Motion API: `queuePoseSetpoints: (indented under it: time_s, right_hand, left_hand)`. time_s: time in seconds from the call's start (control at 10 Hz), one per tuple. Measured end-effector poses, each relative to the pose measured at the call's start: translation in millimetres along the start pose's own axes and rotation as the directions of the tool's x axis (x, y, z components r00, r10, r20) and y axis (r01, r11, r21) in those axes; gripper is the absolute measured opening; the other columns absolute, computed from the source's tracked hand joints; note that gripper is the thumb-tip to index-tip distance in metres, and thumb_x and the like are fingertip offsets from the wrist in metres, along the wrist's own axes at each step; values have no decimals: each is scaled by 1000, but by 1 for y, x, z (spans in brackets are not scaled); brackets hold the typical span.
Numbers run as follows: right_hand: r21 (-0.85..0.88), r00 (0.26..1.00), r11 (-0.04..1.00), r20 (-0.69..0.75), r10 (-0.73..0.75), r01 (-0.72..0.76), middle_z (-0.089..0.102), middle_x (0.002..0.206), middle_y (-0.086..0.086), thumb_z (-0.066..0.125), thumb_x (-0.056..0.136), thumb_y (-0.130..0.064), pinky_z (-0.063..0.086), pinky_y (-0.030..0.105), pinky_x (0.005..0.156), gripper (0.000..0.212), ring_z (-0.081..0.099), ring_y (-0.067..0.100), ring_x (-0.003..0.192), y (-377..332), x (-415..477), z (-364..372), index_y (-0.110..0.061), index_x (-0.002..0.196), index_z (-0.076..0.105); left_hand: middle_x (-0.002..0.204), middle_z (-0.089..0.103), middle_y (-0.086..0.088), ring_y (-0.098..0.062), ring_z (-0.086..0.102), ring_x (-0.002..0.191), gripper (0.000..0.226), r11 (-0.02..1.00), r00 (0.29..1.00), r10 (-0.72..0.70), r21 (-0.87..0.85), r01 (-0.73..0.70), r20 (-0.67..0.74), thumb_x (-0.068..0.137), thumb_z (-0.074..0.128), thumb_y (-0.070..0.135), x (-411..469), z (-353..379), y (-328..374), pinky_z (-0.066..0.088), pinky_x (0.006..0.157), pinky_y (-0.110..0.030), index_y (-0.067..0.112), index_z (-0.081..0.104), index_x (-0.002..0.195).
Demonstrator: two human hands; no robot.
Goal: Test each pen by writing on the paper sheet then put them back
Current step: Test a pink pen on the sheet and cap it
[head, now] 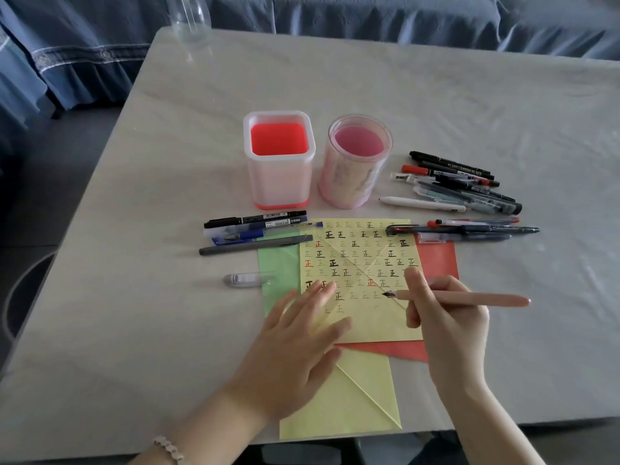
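My right hand (443, 317) grips a pink fountain pen (486, 299), its dark nib pointing left just over the yellow paper sheet (369, 317). The sheet carries several rows of written marks in black and red. My left hand (295, 344) lies flat on the sheet's lower left part with its fingers spread. A clear pen cap (246, 279) rests on the table left of the sheet. Two pen holders stand behind the sheet: a square one with a red bottom (279, 162) and a round pink one (355, 162). Both look empty.
Several pens lie in a group left of the sheet's top (255, 229), several more in a pile at the right (463, 182), and a few across the sheet's top right corner (469, 229). Green (278, 273), red (439, 260) and another yellow sheet (355, 404) lie underneath. A clear bottle (189, 18) stands at the far left corner.
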State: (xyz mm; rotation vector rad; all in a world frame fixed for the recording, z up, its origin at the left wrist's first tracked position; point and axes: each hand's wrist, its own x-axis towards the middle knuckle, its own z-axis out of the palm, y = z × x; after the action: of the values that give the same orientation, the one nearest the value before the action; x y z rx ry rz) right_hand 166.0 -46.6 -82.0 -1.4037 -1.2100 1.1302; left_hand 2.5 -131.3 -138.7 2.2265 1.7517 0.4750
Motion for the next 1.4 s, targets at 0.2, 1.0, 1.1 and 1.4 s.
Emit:
queuePoseSetpoints:
  time_s: [0.2,1.0,1.1,1.4]
  right_hand:
    - [-69,995,994,-44,-90,87,53,37,-4,69,78,-19,37,14,41,31,45,6,33,16,-2,19,-10,56,50]
    - [-223,970,946,-13,-242,233,53,45,14,60,75,-13,36,11,45,32,54,4,47,44,-7,34,-10,49,41]
    - [-236,967,940,-7,-256,247,53,44,15,60,75,-14,37,14,44,32,56,7,48,45,-7,34,-11,49,41]
    - [-284,955,921,-51,-291,266,46,43,19,59,73,-10,30,8,43,32,47,14,47,47,-7,34,0,49,41]
  left_hand:
    - [146,38,-10,-25,28,137,32,999,999,-27,38,26,38,95,33,38,1,2,0,16,111,-42,35,55,119]
    - [140,46,-11,-27,36,134,32,999,998,-12,-49,8,-66,93,43,35,1,4,-1,25,108,-46,29,63,117]
    - [140,47,-12,-28,37,133,32,999,998,-12,-50,9,-69,93,43,34,1,4,-1,26,107,-46,28,64,116]
    - [139,47,-12,-27,37,133,32,998,997,-17,-55,13,-69,93,43,35,2,4,-1,25,108,-46,29,63,116]
